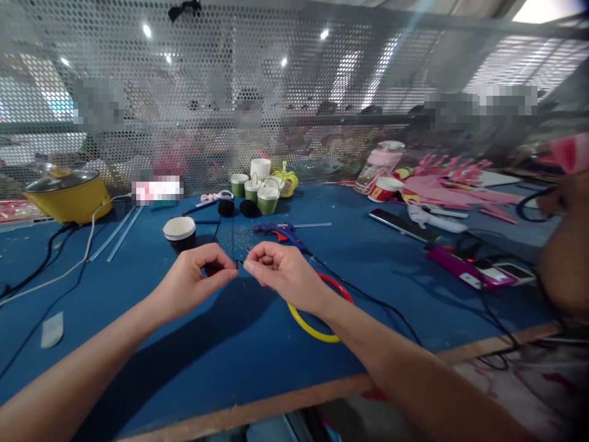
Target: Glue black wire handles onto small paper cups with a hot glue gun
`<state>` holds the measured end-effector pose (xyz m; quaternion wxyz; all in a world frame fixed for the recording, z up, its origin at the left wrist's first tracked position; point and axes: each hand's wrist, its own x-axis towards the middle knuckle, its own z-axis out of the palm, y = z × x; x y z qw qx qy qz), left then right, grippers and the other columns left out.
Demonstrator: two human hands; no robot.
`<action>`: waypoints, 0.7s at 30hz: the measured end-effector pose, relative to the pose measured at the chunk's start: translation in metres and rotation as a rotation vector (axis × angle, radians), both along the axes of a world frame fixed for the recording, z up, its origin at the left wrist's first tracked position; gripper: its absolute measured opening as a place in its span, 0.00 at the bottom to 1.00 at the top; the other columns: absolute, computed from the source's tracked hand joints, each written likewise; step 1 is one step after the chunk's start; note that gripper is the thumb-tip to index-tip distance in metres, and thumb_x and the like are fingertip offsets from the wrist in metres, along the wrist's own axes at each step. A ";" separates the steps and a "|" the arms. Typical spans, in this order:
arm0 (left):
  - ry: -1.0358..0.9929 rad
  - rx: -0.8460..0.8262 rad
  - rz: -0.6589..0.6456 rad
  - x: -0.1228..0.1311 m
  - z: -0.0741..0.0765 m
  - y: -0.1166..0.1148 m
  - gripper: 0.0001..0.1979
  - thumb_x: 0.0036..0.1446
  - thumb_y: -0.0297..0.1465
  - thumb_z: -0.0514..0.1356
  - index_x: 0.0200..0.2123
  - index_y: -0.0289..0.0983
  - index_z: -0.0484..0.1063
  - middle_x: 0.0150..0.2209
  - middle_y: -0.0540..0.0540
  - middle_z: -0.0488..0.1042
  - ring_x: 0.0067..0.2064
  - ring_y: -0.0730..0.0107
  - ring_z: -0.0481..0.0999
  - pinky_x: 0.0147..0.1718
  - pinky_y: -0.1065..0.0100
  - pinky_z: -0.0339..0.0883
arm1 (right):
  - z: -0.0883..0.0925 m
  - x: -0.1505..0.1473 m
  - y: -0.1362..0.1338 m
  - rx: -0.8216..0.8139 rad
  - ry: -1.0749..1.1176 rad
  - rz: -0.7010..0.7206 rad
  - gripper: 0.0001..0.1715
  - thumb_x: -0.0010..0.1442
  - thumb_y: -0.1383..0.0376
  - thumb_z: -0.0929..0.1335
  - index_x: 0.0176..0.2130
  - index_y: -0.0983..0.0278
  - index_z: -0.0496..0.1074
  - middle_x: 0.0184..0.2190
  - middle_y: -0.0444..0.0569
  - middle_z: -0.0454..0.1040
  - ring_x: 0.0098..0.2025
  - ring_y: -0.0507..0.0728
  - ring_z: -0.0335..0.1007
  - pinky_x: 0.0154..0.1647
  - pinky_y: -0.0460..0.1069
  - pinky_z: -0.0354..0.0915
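My left hand (197, 276) and my right hand (280, 273) meet over the middle of the blue table, each with thumb and forefinger pinched. Between the fingertips shows a short, thin black strand (238, 263); most of it is hidden by the fingers, and its exact kind cannot be made out. A black paper cup with a white rim (179, 232) stands just behind my left hand. Behind my right hand lies a blue glue gun (281, 231) with a red trigger. A red and yellow ring (313, 331) lies partly under my right wrist.
Small green cups (267, 200) and black round pieces (249, 209) stand further back. At left sits a yellow electric pot (73, 199). A phone (402, 224), a purple power strip (473, 267) and pink sheets (442, 189) lie to the right, near another person (564, 252).
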<state>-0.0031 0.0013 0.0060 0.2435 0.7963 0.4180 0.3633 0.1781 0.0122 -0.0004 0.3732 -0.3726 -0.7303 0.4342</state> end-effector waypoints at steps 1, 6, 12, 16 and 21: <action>0.007 0.040 0.011 0.001 -0.001 -0.001 0.06 0.52 0.29 0.56 0.25 0.34 0.69 0.24 0.49 0.69 0.26 0.77 0.66 0.25 0.74 0.59 | -0.001 -0.001 0.000 0.024 -0.010 -0.037 0.10 0.54 0.61 0.64 0.28 0.66 0.64 0.19 0.40 0.62 0.20 0.46 0.56 0.20 0.42 0.55; 0.129 0.249 -0.018 0.004 -0.001 -0.004 0.06 0.51 0.24 0.54 0.26 0.34 0.70 0.25 0.48 0.68 0.26 0.77 0.65 0.23 0.75 0.58 | -0.004 -0.002 -0.002 0.238 -0.189 -0.102 0.06 0.53 0.66 0.63 0.26 0.65 0.64 0.18 0.40 0.62 0.21 0.46 0.56 0.21 0.42 0.54; 0.193 0.187 -0.067 -0.002 0.004 0.001 0.06 0.52 0.25 0.54 0.26 0.34 0.69 0.26 0.49 0.68 0.27 0.77 0.65 0.25 0.75 0.59 | 0.001 0.002 -0.004 0.220 -0.293 0.143 0.05 0.53 0.68 0.63 0.27 0.66 0.66 0.19 0.40 0.62 0.21 0.46 0.55 0.23 0.42 0.54; 0.090 0.017 -0.073 -0.004 0.004 0.004 0.06 0.52 0.29 0.56 0.26 0.34 0.69 0.25 0.49 0.69 0.27 0.77 0.66 0.25 0.74 0.60 | 0.003 0.004 -0.003 0.019 -0.130 0.168 0.08 0.53 0.63 0.64 0.28 0.67 0.65 0.19 0.40 0.61 0.21 0.45 0.54 0.21 0.42 0.54; 0.013 -0.001 0.007 0.001 -0.001 0.001 0.06 0.51 0.29 0.56 0.25 0.34 0.69 0.24 0.49 0.70 0.26 0.76 0.66 0.25 0.74 0.60 | 0.001 0.002 0.001 -0.002 -0.012 0.013 0.10 0.53 0.61 0.64 0.28 0.66 0.64 0.18 0.40 0.62 0.20 0.46 0.57 0.21 0.42 0.55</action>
